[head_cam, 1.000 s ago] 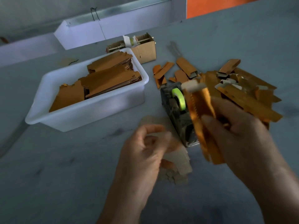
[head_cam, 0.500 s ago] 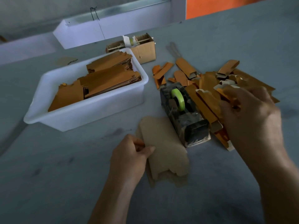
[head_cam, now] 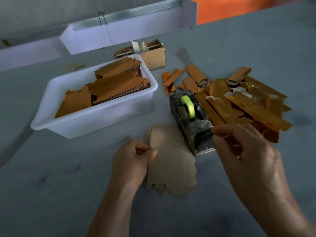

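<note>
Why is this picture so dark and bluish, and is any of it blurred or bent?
Head view: dim bluish light with weak shadows; the green tape roll and orange wall stand out. Head view: the right hand is smeared at its fingers, while the left hand pinching the tan card looks sharper. Head view: the wide lens leaves the white rail slanting.

The right hand (head_cam: pixel 248 156) laid the orange strip (head_cam: pixel 224 108) it had held up onto the pile of strips (head_cam: pixel 259 110), then came back to the near end of the tape dispenser (head_cam: pixel 191 120). The left hand (head_cam: pixel 131 159) dropped to the tan card (head_cam: pixel 171 159) and pinched its left edge.
</note>
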The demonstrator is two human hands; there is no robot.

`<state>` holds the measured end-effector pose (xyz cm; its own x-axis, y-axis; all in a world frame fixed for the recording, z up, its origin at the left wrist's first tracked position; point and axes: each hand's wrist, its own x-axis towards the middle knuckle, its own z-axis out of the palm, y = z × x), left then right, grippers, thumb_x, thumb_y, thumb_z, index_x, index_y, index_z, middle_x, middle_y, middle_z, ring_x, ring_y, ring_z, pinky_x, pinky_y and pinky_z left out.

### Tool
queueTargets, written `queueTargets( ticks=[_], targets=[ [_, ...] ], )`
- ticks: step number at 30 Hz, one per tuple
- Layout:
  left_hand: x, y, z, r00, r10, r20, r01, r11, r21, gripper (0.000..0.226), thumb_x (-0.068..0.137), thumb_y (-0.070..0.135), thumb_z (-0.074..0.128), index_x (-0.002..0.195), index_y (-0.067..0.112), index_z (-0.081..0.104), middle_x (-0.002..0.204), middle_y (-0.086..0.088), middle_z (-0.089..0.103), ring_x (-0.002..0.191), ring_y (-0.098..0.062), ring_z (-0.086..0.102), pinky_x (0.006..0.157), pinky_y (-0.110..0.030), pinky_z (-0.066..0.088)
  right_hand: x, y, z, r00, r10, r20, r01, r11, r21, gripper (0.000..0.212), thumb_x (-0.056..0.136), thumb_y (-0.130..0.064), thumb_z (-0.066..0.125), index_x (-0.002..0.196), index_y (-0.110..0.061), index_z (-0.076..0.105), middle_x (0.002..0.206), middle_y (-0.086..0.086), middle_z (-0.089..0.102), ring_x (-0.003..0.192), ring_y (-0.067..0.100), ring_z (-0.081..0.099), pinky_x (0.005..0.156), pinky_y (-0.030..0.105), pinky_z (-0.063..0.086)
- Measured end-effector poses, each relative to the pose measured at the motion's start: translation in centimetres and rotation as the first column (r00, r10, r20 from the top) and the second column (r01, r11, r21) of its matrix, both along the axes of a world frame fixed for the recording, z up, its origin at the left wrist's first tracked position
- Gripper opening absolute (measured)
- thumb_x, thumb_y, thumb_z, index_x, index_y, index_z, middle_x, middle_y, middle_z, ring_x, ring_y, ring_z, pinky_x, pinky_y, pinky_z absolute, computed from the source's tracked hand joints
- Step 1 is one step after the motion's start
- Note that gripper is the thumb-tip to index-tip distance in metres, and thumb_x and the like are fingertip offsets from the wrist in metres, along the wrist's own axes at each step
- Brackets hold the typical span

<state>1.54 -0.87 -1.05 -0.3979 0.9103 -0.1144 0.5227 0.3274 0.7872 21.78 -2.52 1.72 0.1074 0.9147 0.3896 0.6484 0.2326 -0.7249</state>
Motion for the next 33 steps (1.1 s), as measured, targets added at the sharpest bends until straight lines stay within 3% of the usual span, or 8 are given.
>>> queueTargets(
  ticks=[5,9,12,15,20,24,30,33],
  targets=[
    [-0.2,-0.7,0.1,0.99,0.019,-0.141,-0.012,0.999,0.049,0.022,0.081,0.024,0.074,0.066,0.022,0.059,0.064,0.005,0.061,0.062,-0.006,0.056,0.05,-0.012,0.034,-1.0,-1.0,-0.5,0.988,0.13,-0.078,-0.136,0.987,-0.08,0.01,0.081,-0.015,0.063,0.081,-0.023,0.069,0.071,-0.014,0.063,0.068,0.002,0.062,0.06,0.005,0.046],
    [-0.3,-1.3,1.5,0.993,0.025,-0.115,-0.014,0.996,0.093,0.019,0.086,0.028,0.068,0.071,0.023,0.058,0.066,0.003,0.061,0.061,-0.004,0.055,0.052,-0.016,0.035,-1.6,-1.1,-0.5,0.979,0.184,-0.083,-0.195,0.97,-0.143,0.009,0.082,-0.021,0.06,0.079,-0.026,0.068,0.064,-0.012,0.064,0.068,-0.002,0.062,0.06,0.01,0.049],
    [-0.5,-2.1,2.8,0.991,-0.007,0.134,-0.006,0.996,0.094,0.016,0.086,0.029,0.067,0.073,0.02,0.064,0.063,0.004,0.066,0.055,-0.004,0.057,0.059,-0.028,0.044,-1.9,-1.2,-0.3,0.975,0.174,-0.136,-0.2,0.957,-0.21,0.008,0.081,-0.04,0.055,0.084,-0.038,0.062,0.07,-0.018,0.065,0.076,-0.011,0.06,0.06,0.002,0.044],
    [0.3,-2.8,3.7,0.95,-0.072,0.303,0.048,0.995,0.086,0.016,0.082,0.032,0.068,0.075,0.018,0.066,0.06,0.006,0.063,0.053,-0.004,0.052,0.062,-0.031,0.043,-2.3,-1.3,-0.4,0.942,0.187,-0.278,-0.28,0.895,-0.346,0.034,0.068,-0.064,0.045,0.089,-0.041,0.06,0.076,-0.02,0.067,0.084,-0.013,0.058,0.063,0.006,0.047],
    [1.9,-2.9,3.9,0.752,-0.177,0.635,0.128,0.984,0.123,0.048,0.052,0.031,0.081,0.093,0.009,0.069,0.086,-0.001,0.076,0.073,-0.007,0.07,0.06,-0.016,0.05,-2.8,-1.0,-0.8,0.726,0.015,-0.687,-0.402,0.82,-0.407,0.009,0.074,-0.029,0.067,0.08,-0.021,0.068,0.065,-0.006,0.066,0.06,0.002,0.059,0.053,0.017,0.046],
    [2.4,-2.9,3.3,0.718,-0.228,0.658,0.168,0.974,0.154,0.045,0.051,0.031,0.08,0.093,0.018,0.074,0.092,-0.006,0.076,0.086,-0.016,0.073,0.068,-0.018,0.054,-2.7,-1.1,-0.7,0.657,0.009,-0.754,-0.423,0.832,-0.359,0.026,0.057,-0.038,0.066,0.072,-0.017,0.068,0.057,-0.004,0.059,0.052,0.002,0.053,0.047,0.014,0.044],
    [3.2,-2.8,2.8,0.758,-0.168,0.63,0.066,0.981,0.182,0.041,0.05,0.031,0.079,0.09,0.021,0.075,0.084,-0.005,0.076,0.077,-0.017,0.073,0.061,-0.021,0.053,-2.8,-1.1,-1.2,0.735,0.036,-0.678,-0.358,0.869,-0.343,0.029,0.054,-0.048,0.064,0.075,-0.028,0.068,0.064,-0.004,0.063,0.062,0.006,0.057,0.059,0.025,0.046],
    [3.9,-3.0,2.8,0.812,-0.147,0.565,0.041,0.98,0.197,0.034,0.058,0.03,0.079,0.091,0.024,0.074,0.082,-0.001,0.076,0.075,-0.014,0.073,0.061,-0.021,0.053,-2.9,-1.3,-1.4,0.888,0.033,-0.458,-0.191,0.933,-0.304,0.016,0.065,-0.044,0.068,0.075,-0.031,0.065,0.067,-0.008,0.061,0.066,0.004,0.056,0.056,0.018,0.046]
  ],
)
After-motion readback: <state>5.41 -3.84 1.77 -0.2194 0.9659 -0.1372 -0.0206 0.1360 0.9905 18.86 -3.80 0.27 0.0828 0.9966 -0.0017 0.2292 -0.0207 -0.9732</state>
